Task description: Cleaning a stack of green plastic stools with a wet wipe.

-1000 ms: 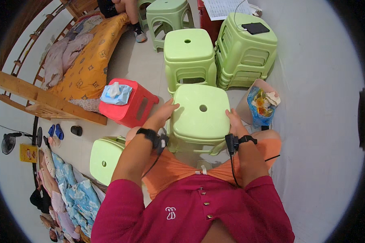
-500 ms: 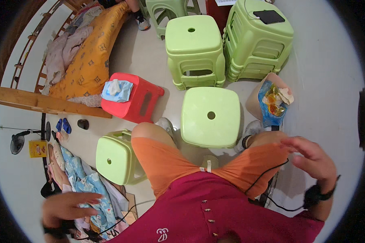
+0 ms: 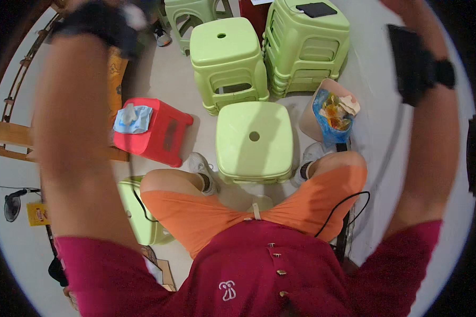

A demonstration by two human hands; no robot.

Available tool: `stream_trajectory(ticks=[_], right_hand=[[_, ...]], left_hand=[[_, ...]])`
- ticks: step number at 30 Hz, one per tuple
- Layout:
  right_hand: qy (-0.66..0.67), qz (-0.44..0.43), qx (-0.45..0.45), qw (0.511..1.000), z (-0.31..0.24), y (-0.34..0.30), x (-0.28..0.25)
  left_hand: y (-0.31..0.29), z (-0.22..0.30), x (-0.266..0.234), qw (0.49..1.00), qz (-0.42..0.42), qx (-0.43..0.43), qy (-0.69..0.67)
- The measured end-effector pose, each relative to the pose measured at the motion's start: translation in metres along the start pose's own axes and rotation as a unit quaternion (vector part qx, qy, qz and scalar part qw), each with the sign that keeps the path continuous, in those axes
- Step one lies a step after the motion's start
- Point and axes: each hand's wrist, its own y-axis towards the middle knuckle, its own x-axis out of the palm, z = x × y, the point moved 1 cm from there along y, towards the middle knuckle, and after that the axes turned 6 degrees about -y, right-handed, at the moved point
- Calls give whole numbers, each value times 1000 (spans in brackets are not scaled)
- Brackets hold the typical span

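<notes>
Both my arms are raised toward the camera. My left forearm [image 3: 74, 132] fills the left side, with a black wrist strap [image 3: 98, 21] near the top edge. On the right, my right forearm [image 3: 426, 137] rises with a black wrist device [image 3: 415, 63]. Both hands are cut off past the upper rim, so I cannot see what they hold. A light green plastic stool [image 3: 254, 140] with a round hole in its seat stands untouched on the floor between my knees.
A red stool [image 3: 158, 132] carrying a blue-white cloth [image 3: 133, 119] stands left of it. Behind are another green stool [image 3: 225, 47] and a stack of green stools [image 3: 307, 42] with a dark flat device [image 3: 316, 9] on top. A bin with a blue bag [image 3: 330, 113] sits at right.
My hands let go of the green stool's sides, swung out wide, then rose toward my head. The view has shifted slightly; the stool has stayed in place.
</notes>
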Motion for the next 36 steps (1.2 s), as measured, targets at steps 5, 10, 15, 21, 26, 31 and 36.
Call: stream_trajectory(ticks=[5,10,15,21,26,31,36], right_hand=[[133,35,209,968,149,-76,85],[-28,-41,412,910,275,-235,174],[20,-30,388,921,341,-293,208],[7,-61,332,941,329,-252,202],[-205,-155,239,936,297,-236,177],[-62,-297,256,918,265,-206,158],[-143,-462,184,856,272,-211,134]], left_hand=[[-91,-140,178,975,-190,-116,-23],[-262,-150,277,808,-492,-175,274],[-279,-175,279,868,-390,-119,283],[-244,-232,223,927,-314,-166,116],[-232,-313,78,911,147,-201,330],[-277,-385,-22,813,178,-338,440],[-214,-369,17,910,95,-306,264]])
